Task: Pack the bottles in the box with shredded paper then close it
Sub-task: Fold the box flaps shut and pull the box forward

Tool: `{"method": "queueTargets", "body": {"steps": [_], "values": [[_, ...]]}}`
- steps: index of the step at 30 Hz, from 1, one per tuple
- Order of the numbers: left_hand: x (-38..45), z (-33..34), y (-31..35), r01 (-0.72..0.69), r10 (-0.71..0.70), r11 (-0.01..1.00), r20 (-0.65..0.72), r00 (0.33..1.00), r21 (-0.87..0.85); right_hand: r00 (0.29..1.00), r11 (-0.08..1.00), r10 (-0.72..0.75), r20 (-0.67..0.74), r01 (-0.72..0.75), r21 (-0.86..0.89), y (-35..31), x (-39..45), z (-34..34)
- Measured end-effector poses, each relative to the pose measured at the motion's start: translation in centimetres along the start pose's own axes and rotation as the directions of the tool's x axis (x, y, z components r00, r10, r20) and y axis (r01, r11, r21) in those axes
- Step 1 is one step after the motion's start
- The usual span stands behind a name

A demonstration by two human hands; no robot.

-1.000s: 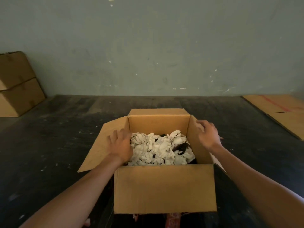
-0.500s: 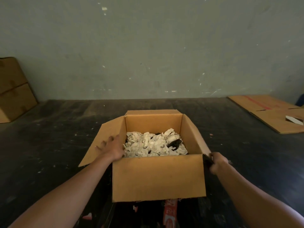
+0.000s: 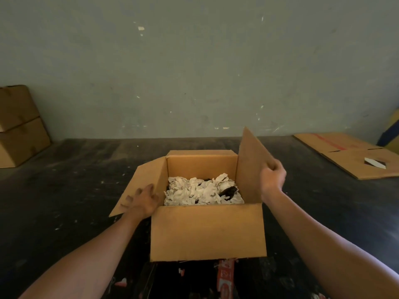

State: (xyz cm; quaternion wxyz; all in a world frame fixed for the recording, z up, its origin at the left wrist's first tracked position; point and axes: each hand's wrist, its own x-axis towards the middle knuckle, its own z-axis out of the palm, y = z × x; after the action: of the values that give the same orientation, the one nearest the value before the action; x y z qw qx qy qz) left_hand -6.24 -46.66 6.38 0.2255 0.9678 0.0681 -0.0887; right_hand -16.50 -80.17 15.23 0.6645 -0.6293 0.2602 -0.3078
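The box (image 3: 208, 230) sits open on the dark floor (image 3: 64, 201), shredded paper (image 3: 200, 192) heaped inside with a dark bottle (image 3: 228, 190) peeking through. The right hand (image 3: 272, 176) – low at the box's corner half a second ago – now pinches the right flap (image 3: 251, 162), raised upright. The left hand (image 3: 142, 201) lies spread open on the outspread left flap (image 3: 140, 186), unchanged.
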Motion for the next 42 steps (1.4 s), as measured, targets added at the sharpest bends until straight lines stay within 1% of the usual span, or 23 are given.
{"method": "queueTargets", "body": {"steps": [2, 3, 4, 5, 7, 10, 11, 13, 15, 17, 18, 20, 23, 25, 27, 30, 32, 33, 35, 37, 38, 41, 42], "values": [[-1.3, -0.2, -0.1, 0.018, -0.018, 1.0, -0.016, 1.0, -0.025, 0.984, 0.979, -0.113, 0.14, 0.134, -0.15, 0.5, -1.2, 1.3], [-2.4, -0.5, 0.1, 0.033, -0.034, 0.998, -0.022, 0.999, -0.052, 0.962, 0.952, -0.16, 0.221, 0.21, -0.224, 1.1, -1.8, 1.8], [-3.5, -0.8, 0.3, 0.049, -0.051, 0.996, -0.02, 0.999, -0.079, 0.933, 0.894, -0.197, 0.3, 0.297, -0.337, 1.7, -2.3, 2.3], [-4.2, -0.9, 0.2, 0.066, -0.069, 0.993, -0.026, 0.997, -0.097, 0.898, 0.798, -0.208, 0.387, 0.385, -0.464, 2.5, -2.8, 2.9], [-4.8, -0.8, -0.5, 0.08, -0.086, 0.988, -0.043, 0.995, -0.13, 0.823, 0.583, -0.175, 0.54, 0.529, -0.617, 3.8, -3.7, 3.9], [-4.8, -0.5, -1.9, 0.133, -0.16, 0.957, -0.086, 0.983, -0.257, 0.756, 0.335, -0.032, 0.653, 0.624, -0.706, 5.7, -4.9, 5.3], [-4.6, -0.4, -2.4, 0.179, -0.221, 0.923, -0.088, 0.971, -0.341, 0.752, 0.264, 0.012, 0.659, 0.634, -0.727, 6.5, -5.2, 5.6], [-4.8, -0.5, -3.1, 0.285, -0.361, 0.801, -0.046, 0.931, -0.527, 0.757, 0.156, 0.058, 0.651, 0.637, -0.755, 7.6, -5.7, 5.8], [-4.6, -0.5, -4.2, 0.363, -0.457, 0.624, 0.054, 0.888, -0.691, 0.754, 0.097, 0.041, 0.655, 0.65, -0.754, 8.0, -5.9, 5.8], [-4.1, -0.6, -5.3, 0.395, -0.465, 0.432, 0.175, 0.868, -0.811, 0.745, 0.072, 0.018, 0.667, 0.664, -0.744, 8.2, -5.9, 5.8], [-3.8, -0.6, -5.8, 0.386, -0.444, 0.358, 0.208, 0.871, -0.85, 0.742, 0.063, 0.02, 0.67, 0.668, -0.742, 8.2, -5.8, 5.8], [-3.6, -0.9, -6.0, 0.34, -0.409, 0.272, 0.212, 0.888, -0.9, 0.741, 0.048, 0.026, 0.671, 0.67, -0.741, 8.2, -5.7, 5.9], [-2.8, -2.1, -5.5, 0.217, -0.426, 0.214, 0.109, 0.898, -0.953, 0.735, 0.036, 0.039, 0.677, 0.676, -0.736, 8.1, -5.7, 5.9], [-2.6, -3.2, -4.8, 0.096, -0.463, 0.225, -0.02, 0.886, -0.97, 0.734, 0.033, 0.041, 0.678, 0.677, -0.735, 8.2, -5.6, 5.9], [-3.6, -4.3, -3.4, -0.03, -0.422, 0.277, -0.15, 0.894, -0.96, 0.735, 0.035, 0.041, 0.676, 0.676, -0.736, 8.3, -5.6, 5.9], [-5.8, -5.5, -0.9, -0.213, -0.237, 0.393, -0.323, 0.916, -0.895, 0.734, 0.039, 0.054, 0.677, 0.676, -0.736, 8.1, -5.7, 5.9], [-7.1, -5.9, 0.5, -0.338, -0.057, 0.47, -0.41, 0.911, -0.816, 0.733, 0.048, 0.06, 0.678, 0.676, -0.735, 8.0, -5.7, 5.8], [-7.7, -6.0, 1.2, -0.388, 0.046, 0.497, -0.423, 0.905, -0.776, 0.731, 0.056, 0.061, 0.68, 0.678, -0.733, 8.1, -5.7, 5.7], [-8.6, -5.7, 2.3, -0.47, 0.251, 0.541, -0.399, 0.882, -0.698, 0.722, 0.081, 0.052, 0.69, 0.686, -0.723, 8.0, -5.8, 5.5], [-9.1, -4.8, 3.3, -0.503, 0.404, 0.6, -0.308, 0.862, -0.622, 0.703, 0.123, 0.029, 0.711, 0.703, -0.7, 7.9, -5.7, 5.1], [-9.0, -4.1, 3.6, -0.5, 0.448, 0.648, -0.243, 0.86, -0.575, 0.685, 0.15, 0.017, 0.728, 0.718, -0.68, 7.7, -5.6, 4.8], [-7.3, -1.7, 3.1, -0.448, 0.46, 0.838, -0.038, 0.887, -0.312, 0.607, 0.268, 0.029, 0.794, 0.761, -0.591, 6.9, -4.7, 3.1], [-6.7, -1.0, 2.7, -0.421, 0.44, 0.875, 0.031, 0.897, -0.241, 0.574, 0.272, 0.031, 0.818, 0.783, -0.56, 6.6, -4.2, 2.2]]}}
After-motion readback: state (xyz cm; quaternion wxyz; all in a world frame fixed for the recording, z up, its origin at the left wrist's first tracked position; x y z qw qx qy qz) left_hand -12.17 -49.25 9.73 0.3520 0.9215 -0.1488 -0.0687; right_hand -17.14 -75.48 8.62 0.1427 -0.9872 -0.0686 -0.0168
